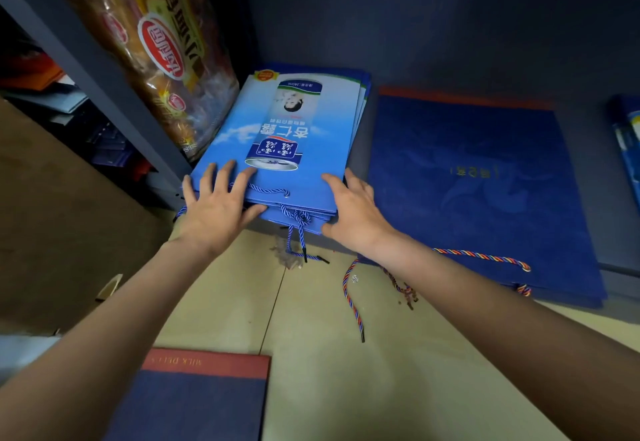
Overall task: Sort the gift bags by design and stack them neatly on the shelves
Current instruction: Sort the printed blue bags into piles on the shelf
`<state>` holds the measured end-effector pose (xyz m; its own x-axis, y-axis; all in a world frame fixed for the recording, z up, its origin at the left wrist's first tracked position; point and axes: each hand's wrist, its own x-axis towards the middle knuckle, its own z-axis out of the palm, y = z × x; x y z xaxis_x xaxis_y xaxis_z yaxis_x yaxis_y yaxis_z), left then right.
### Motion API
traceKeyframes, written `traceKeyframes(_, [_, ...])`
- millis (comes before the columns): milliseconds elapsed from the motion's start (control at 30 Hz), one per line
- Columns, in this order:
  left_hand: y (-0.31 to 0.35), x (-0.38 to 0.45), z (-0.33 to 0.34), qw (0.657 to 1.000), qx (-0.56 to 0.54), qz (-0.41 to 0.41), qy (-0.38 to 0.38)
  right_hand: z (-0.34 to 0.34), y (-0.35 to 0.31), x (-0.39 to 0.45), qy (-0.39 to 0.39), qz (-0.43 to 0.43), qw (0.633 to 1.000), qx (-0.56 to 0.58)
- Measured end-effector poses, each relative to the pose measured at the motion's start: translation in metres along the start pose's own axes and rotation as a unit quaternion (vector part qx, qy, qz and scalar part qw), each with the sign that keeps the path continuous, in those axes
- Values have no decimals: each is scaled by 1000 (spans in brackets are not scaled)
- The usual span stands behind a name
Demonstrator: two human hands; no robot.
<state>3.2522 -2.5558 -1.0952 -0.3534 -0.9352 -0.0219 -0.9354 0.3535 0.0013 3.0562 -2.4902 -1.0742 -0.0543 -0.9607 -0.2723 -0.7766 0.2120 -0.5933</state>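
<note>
A stack of light blue gift bags (pixel 294 121) printed with a drink can lies flat on the low shelf (pixel 602 177), its blue rope handles hanging over the front edge. My left hand (pixel 218 205) rests flat on the stack's near left corner, fingers spread. My right hand (pixel 353 212) touches the stack's near right corner with straight fingers. To the right lies a stack of dark blue bags with an orange top band (pixel 478 191), its multicoloured rope handles trailing onto the floor.
A grey shelf upright (pixel 86 69) slants at the left, with plastic-wrapped bread packs (pixel 162 49) leaning behind it. A navy and red bag (pixel 197 395) lies on the tiled floor near me. Another blue bag (pixel 628 142) shows at the far right edge.
</note>
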Motion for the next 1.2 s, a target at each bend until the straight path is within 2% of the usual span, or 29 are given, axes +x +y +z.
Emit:
traceKeyframes(200, [-11,3,-6,999,-32,2,-26,1,-3,-18,12,-38,999,18])
traceKeyframes(300, [-13,8,-11,997,-16,6,-78,0,2,-17,11,-45,999,17])
traceKeyframes(433, [-1,30,-30,989,-30,-17,-143,-12,4,4,40,-16,995,91])
traceKeyframes(533, [6,45,-47,976,-15,-33,-215,-21,7,1,-2,13,989,149])
traceKeyframes(600, [16,41,-51,976,11,-28,-217,-24,7,-10,-30,7,987,155])
traceKeyframes(667, [34,30,-52,981,13,17,-195,-35,14,-25,-23,-26,994,107])
traceKeyframes(767, [80,15,-59,976,-5,129,-174,-69,48,-50,32,-50,996,69])
traceKeyframes(900, [175,4,-71,949,-48,283,-127,-119,129,-110,151,46,983,98])
traceKeyframes(1033, [283,-15,-73,898,-73,419,-115,-155,200,-206,191,118,967,119])
traceKeyframes(1133, [368,-41,-68,843,-92,512,-135,-168,251,-294,196,211,952,103])
traceKeyframes(1200, [427,-65,-64,809,-80,562,-154,-171,288,-355,216,283,928,112])
